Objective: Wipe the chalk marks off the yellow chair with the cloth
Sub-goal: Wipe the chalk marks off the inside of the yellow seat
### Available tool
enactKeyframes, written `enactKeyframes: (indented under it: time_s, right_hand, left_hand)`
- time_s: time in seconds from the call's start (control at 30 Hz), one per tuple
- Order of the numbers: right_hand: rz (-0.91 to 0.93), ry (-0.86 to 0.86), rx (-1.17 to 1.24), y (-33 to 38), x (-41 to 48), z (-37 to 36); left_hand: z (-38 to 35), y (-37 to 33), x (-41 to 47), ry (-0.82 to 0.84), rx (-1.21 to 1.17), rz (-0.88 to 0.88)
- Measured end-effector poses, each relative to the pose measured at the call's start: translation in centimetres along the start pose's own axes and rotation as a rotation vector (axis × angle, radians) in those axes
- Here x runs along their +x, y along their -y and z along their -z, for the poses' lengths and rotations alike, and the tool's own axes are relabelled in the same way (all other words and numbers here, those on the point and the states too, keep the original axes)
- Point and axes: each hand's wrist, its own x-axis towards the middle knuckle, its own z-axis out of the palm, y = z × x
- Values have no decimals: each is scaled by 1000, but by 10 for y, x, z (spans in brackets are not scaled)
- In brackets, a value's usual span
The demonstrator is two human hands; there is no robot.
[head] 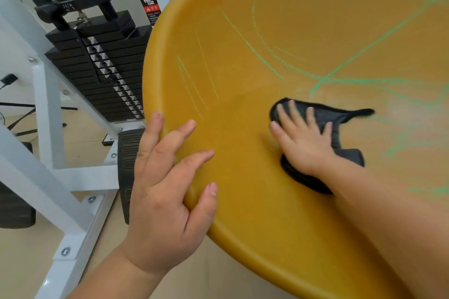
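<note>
**Inspector:** Premises?

**Assistant:** A gym room with a pale floor [21,262]. A white machine frame [46,114] carrying a black weight stack [107,63] stood just beside the chair's left edge.

**Inspector:** The chair itself?

**Assistant:** The yellow chair [267,31] filled the right of the view. I judged it a rigid moulded shell, smooth and probably slick. It was perhaps light enough to shift under a push, so bracing it at the rim was sound.

**Inspector:** The cloth?

**Assistant:** The cloth [324,114], dark and soft, lay on the seat under the right hand [303,145]. That hand was flat, fingers spread and pressing, not pinching. I judged the cloth limp and liable to bunch unless kept under the palm. Green chalk marks [364,51] ran above and to the right of it, with fainter lines to its upper left.

**Inspector:** The other hand?

**Assistant:** The left hand [165,177] lay spread over the near-left rim, fingers on the inner surface, steadying.

**Inspector:** Clearance?

**Assistant:** The shell lay open upward and rightward. The raised rim bounded leftward strokes, and the frame beyond looked to leave little elbow room.
</note>
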Motion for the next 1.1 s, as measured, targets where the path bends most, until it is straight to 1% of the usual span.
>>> enactKeyframes:
  time_s: [0.13, 0.2, 0.23, 0.27, 0.33, 0.4, 0.43, 0.5, 0.53, 0.57, 0.6, 0.73, 0.8, 0.83, 0.87, 0.9, 0.93, 0.97, 1.0, 1.07, 1.1]
  right_hand:
    - [400, 137, 57, 22, -60, -11]
    - [498, 185, 32, 10, -71, -10]
    - [483, 176, -4, -1, -66, -6]
    - [421, 139, -57, -13, -55, -3]
    - [179, 13, -160, -36, -21, 4]
    - [-72, -93, -161, -49, 12, 12]
    - [-161, -126, -121, -49, 25, 15]
    - [-257, -177, 2, -37, 41, 17]
    - [-257, -193, 49, -26, 46, 16]
    - [-215, -195, 75, -13, 48, 13]
    - [-130, -180, 87, 2, 47, 9]
    - [361, -80, 96, 44, 12, -5]
    - [584, -21, 53, 38, -17, -11]
    - [664, 19, 24, 27, -27, -13]
    - [713, 50, -5, 13, -31, -11]
    - [714, 56, -43, -2, -28, -7]
    - [654, 34, -91, -17, -18, -2]
    - [536, -4, -133, -31, -5, 3]
    - [379, -50, -155, -42, 9, 8]
    - [78, -145, -110, -48, 35, 16]
    - [-21, -176, -67, -42, 43, 17]
  left_hand:
    - [-5, 0, 2, -50, 7, -22]
    - [-6, 0, 2, -55, 6, -19]
    - [-6, 0, 2, -52, 7, -14]
    - [-5, -1, 2, -47, 7, -7]
    - [-3, -2, 2, -30, 3, 8]
    - [-1, -4, 1, -4, -8, 24]
    - [0, -5, 0, 8, -18, 32]
    - [0, -7, -2, 21, -32, 40]
    - [-1, -8, -2, 19, -35, 39]
    - [-1, -8, -2, 13, -36, 34]
    - [-2, -8, -2, 5, -38, 28]
    - [-4, -7, -1, -18, -51, 7]
    - [-3, -6, -1, -12, -58, 4]
    - [-2, -6, -1, -4, -64, 4]
    - [-1, -5, -1, 7, -69, 5]
    - [0, -4, -1, 21, -74, 6]
    - [1, -3, -1, 35, -79, 7]
    - [2, -3, -1, 48, -84, 12]
    - [3, -3, -1, 60, -89, 19]
    - [5, -5, -2, 67, -89, 39]
    - [5, -6, -2, 63, -82, 47]
